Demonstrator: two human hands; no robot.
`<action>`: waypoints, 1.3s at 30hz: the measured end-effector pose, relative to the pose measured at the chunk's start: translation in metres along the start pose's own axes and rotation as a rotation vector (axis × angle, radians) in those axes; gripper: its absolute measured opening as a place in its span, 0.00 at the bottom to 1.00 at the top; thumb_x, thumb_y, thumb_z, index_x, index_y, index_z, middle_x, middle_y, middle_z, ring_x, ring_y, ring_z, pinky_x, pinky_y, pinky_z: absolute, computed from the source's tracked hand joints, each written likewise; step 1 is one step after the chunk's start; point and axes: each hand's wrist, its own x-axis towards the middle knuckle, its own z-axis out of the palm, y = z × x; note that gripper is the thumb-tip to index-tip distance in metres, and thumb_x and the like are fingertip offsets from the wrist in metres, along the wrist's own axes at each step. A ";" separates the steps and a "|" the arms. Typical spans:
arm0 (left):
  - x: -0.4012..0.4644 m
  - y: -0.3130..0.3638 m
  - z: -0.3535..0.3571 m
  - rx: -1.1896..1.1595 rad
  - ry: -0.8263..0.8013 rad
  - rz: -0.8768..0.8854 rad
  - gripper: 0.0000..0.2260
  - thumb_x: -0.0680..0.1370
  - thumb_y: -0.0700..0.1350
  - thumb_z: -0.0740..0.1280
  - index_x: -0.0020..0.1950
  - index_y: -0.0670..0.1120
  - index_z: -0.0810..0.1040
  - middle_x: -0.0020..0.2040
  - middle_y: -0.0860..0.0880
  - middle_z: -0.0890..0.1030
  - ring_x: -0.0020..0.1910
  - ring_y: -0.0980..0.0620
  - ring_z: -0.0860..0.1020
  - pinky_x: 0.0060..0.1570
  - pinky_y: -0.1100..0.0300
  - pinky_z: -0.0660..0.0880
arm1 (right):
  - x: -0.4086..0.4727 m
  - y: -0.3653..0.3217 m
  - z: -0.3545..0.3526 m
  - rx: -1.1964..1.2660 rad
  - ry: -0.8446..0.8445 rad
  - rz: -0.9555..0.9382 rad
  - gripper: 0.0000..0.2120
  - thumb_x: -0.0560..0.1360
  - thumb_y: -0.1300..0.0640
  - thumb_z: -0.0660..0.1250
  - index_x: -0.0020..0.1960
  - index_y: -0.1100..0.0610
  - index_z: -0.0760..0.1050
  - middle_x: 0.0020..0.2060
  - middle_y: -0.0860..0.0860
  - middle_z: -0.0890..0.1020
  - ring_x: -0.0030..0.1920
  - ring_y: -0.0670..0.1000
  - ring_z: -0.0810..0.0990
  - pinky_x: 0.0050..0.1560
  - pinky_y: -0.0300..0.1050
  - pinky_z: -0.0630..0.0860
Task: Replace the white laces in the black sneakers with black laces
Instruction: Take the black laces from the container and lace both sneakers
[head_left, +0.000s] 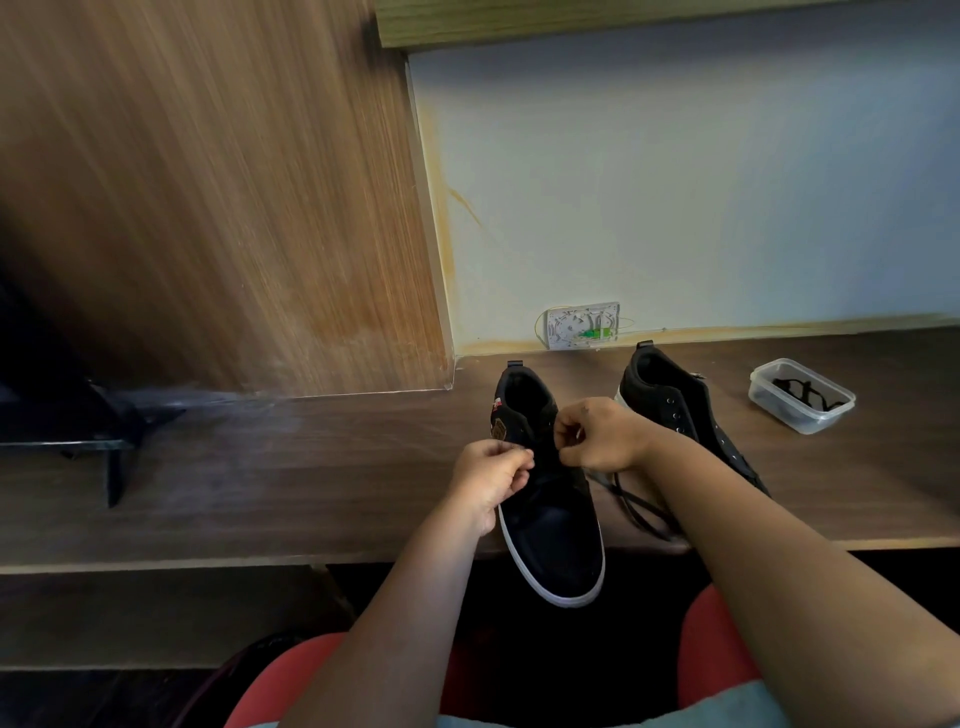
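Note:
Two black sneakers with white soles stand on a dark wooden desk. The near sneaker (553, 525) points its toe over the desk's front edge. My left hand (491, 480) and my right hand (597, 436) sit over its eyelet area, fingers curled and pinching a black lace. The lace itself is hard to make out between the fingers. A loose black lace (636, 506) trails on the desk under my right forearm. The second sneaker (675, 405) stands behind and to the right, its eyelets bare.
A clear plastic container (802, 396) with a black lace inside sits at the right back of the desk (311, 483). A white wall box (582, 325) is mounted at the back. A wooden panel rises on the left, with a dark stand beside it.

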 end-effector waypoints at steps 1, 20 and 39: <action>0.001 -0.001 0.001 0.005 0.012 0.012 0.06 0.76 0.34 0.68 0.40 0.42 0.79 0.36 0.46 0.80 0.31 0.57 0.77 0.31 0.68 0.75 | -0.001 0.002 -0.001 0.019 -0.004 0.003 0.05 0.69 0.60 0.70 0.39 0.50 0.77 0.39 0.46 0.79 0.42 0.48 0.78 0.45 0.40 0.75; 0.003 -0.003 0.002 0.172 0.101 0.127 0.06 0.76 0.37 0.68 0.40 0.43 0.79 0.37 0.47 0.80 0.36 0.53 0.78 0.38 0.61 0.80 | 0.012 -0.007 0.012 -0.095 0.095 -0.145 0.12 0.73 0.60 0.69 0.56 0.55 0.82 0.38 0.38 0.70 0.50 0.46 0.75 0.52 0.32 0.65; 0.011 -0.007 0.007 0.903 0.166 0.383 0.11 0.83 0.47 0.56 0.55 0.42 0.75 0.51 0.45 0.76 0.50 0.46 0.76 0.43 0.58 0.66 | 0.026 -0.001 0.026 0.230 0.018 0.061 0.07 0.77 0.57 0.63 0.43 0.57 0.78 0.40 0.50 0.78 0.45 0.50 0.76 0.44 0.40 0.70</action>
